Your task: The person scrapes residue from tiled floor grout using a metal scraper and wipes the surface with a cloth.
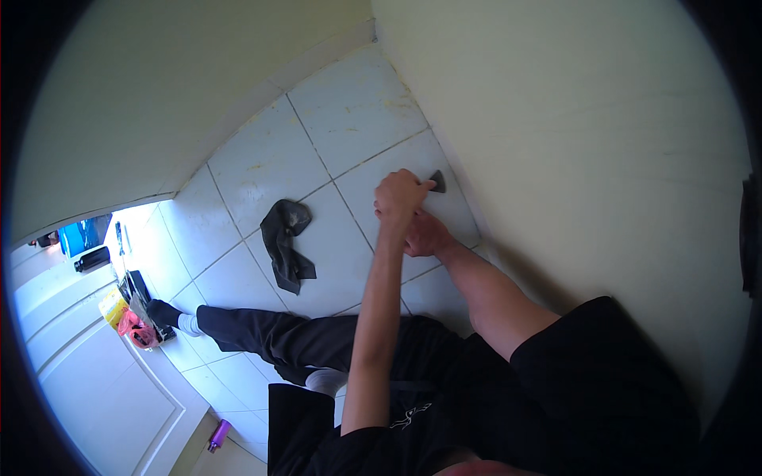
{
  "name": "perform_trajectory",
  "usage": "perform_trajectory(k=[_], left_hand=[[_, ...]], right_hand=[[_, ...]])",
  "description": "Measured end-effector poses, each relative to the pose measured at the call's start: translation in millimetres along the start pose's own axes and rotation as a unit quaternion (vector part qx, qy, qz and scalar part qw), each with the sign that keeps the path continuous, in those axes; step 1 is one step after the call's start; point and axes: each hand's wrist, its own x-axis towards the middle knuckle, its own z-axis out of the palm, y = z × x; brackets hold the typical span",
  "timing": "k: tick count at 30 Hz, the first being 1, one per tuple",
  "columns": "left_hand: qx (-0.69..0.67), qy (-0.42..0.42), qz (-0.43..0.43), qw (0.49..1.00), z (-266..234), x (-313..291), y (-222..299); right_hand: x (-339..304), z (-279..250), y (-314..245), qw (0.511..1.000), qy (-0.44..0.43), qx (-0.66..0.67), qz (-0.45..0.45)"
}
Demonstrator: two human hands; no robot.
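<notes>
My left hand (401, 193) is closed around a scraper, its fingers reaching to the base of the dark, flared blade (439, 182). That blade lies low over the white floor tiles (397, 155), close to the foot of the right wall. Just behind it, my right hand (429, 235) is curled up against the left wrist. The left forearm crosses in front and covers part of its fingers, so what they grip cannot be made out. A crumpled dark grey cloth (286, 242) lies on the tiles to the left of both hands.
Pale walls (587, 135) meet in a far corner, with yellowish smears on the tiles there. My outstretched leg (270, 333) lies across the floor. By the white door (111, 381) sit a pink bag (136, 327), a yellow package (113, 305) and a black bottle (93, 259). A purple bottle (219, 435) is nearer.
</notes>
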Motion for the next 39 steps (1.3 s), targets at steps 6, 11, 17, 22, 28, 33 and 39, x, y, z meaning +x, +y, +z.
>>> perform_trajectory(k=[6, 11, 17, 22, 28, 33, 39], left_hand=[[0.033, 0.034, 0.026, 0.999, 15, -6, 28], [-0.002, 0.026, -0.008, 1.000, -1, -15, -3], [0.001, -0.013, -0.009, 1.000, -4, -31, -13], [0.084, 0.056, 0.061, 0.993, 43, -23, 19], [0.003, -0.010, 0.064, 0.998, 42, -18, 15], [-0.027, -0.014, 0.046, 0.998, 26, -15, 4], [-0.018, 0.010, -0.021, 1.000, -34, -6, -37]], right_hand=[[1, 3, 2, 0.994, 0.100, 0.028, -0.025], [-5, 26, 8, 0.992, 0.106, 0.069, 0.003], [-3, 10, 3, 0.999, 0.019, 0.050, 0.003], [3, 12, 9, 0.995, 0.081, 0.056, -0.001], [4, 9, 7, 0.993, 0.099, 0.063, -0.011], [3, -1, 1, 0.991, 0.105, 0.076, -0.020], [1, -19, -8, 0.999, -0.040, -0.036, 0.002]])
